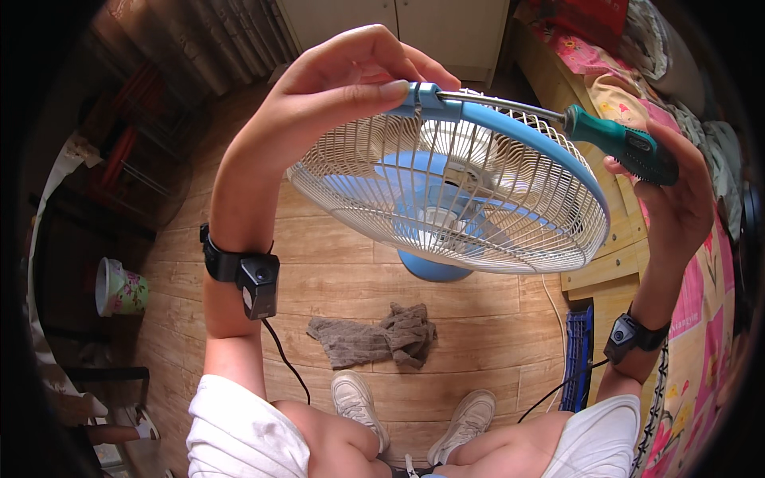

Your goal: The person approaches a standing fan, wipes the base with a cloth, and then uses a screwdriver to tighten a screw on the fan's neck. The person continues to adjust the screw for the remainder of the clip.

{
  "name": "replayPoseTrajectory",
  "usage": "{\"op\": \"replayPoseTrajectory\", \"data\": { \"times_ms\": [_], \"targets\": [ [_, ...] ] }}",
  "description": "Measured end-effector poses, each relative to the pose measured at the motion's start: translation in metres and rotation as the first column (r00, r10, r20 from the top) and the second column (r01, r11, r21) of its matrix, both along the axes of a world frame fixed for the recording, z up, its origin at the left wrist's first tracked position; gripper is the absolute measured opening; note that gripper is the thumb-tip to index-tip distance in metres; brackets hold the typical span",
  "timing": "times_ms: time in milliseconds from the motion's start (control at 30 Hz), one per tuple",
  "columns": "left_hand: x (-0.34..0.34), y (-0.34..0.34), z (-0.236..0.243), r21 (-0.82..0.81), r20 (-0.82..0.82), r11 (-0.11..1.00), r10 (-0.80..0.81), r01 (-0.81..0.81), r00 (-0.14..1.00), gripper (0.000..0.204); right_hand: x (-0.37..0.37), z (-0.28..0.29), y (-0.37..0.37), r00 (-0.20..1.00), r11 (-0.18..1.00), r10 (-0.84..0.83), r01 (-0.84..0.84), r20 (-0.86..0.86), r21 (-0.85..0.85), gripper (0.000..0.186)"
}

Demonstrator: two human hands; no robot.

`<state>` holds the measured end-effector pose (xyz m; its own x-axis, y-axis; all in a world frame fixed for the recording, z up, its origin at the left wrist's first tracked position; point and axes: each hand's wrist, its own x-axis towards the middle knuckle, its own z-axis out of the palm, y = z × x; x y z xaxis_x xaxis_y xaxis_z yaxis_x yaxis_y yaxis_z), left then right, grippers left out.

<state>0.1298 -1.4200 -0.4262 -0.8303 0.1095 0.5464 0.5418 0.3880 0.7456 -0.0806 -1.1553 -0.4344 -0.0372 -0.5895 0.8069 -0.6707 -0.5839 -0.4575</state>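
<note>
An electric fan (550, 143) with a white wire cage, blue rim and blue blades stands on the floor in front of me. My left hand (343, 80) pinches the top of the rim, its thumb against a blue clip (437, 103). In my right hand (685, 187) is a screwdriver (617, 142) with a green handle, held nearly level. Its metal shaft points left, and the end meets the clip beside my left thumb; the very tip is hidden there. The fan's round blue base (434, 268) shows below the cage.
A crumpled brown cloth (370, 338) lies on the wooden floor near my shoes. Along the right runs a bed (697, 319) with a flowered cover, a blue crate-like object (578, 350) beside it. A flowered bin (123, 288) stands left. Someone's foot (143, 426) shows lower left.
</note>
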Motion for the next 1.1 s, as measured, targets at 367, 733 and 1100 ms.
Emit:
{"op": "replayPoseTrajectory", "data": {
  "times_ms": [367,733,1100],
  "targets": [
    [-0.001,0.002,0.000,0.014,0.005,1.000,-0.014,0.014,1.000,0.016,0.009,-0.003,-0.008,0.867,0.987,-0.099,0.022,0.489,0.160,0.049],
    [-0.001,0.000,-0.002,0.020,-0.013,0.999,-0.025,0.026,1.000,0.016,0.011,-0.003,-0.005,0.885,0.992,-0.081,0.027,0.458,0.123,0.035],
    [0.000,-0.001,-0.002,0.017,-0.015,1.000,-0.010,0.010,1.000,0.016,0.013,-0.004,-0.003,0.969,0.964,-0.247,0.243,-0.024,-0.105,0.033]
  ]
}}
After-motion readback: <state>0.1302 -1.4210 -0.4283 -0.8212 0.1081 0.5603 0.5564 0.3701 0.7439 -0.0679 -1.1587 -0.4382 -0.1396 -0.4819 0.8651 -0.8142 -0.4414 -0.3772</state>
